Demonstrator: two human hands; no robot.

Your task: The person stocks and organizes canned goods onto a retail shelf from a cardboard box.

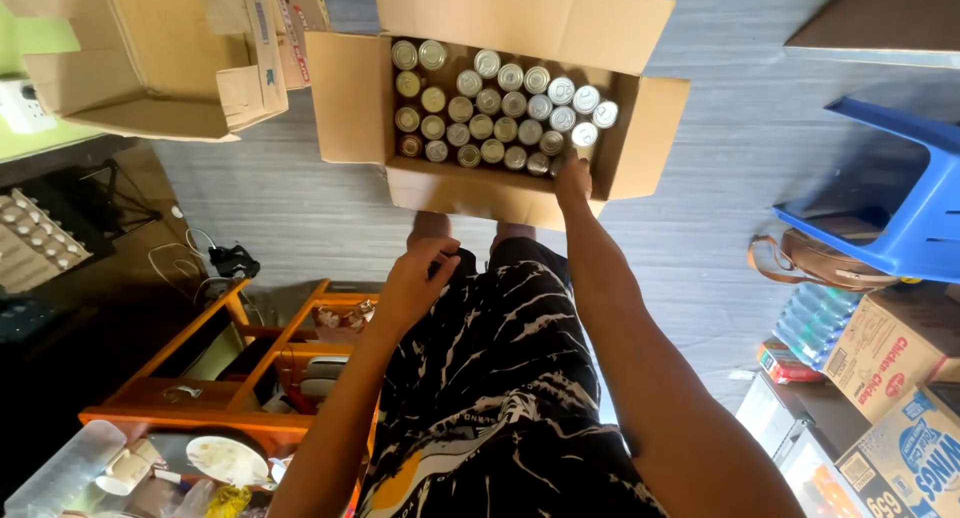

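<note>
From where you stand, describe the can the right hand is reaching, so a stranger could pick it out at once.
Find the open cardboard box on the grey floor, packed with rows of silver-topped cans. Go to its near right corner, where the right hand comes down. The can sits at the right end of the nearest row, just beside the fingertips; unlike its neighbours, it borders the bare gap in that corner.

Single head-worn view, looking steeply down past the person's own torso and legs to the floor (260, 193). Forward is up-frame: the open cardboard box (350, 98) of cans sits at arm's reach, top centre. Both forearms enter from the bottom edge. Wide lens; the orange shelf (215, 363) lies lower left, the blue chair (900, 208) right. No second view.
</note>
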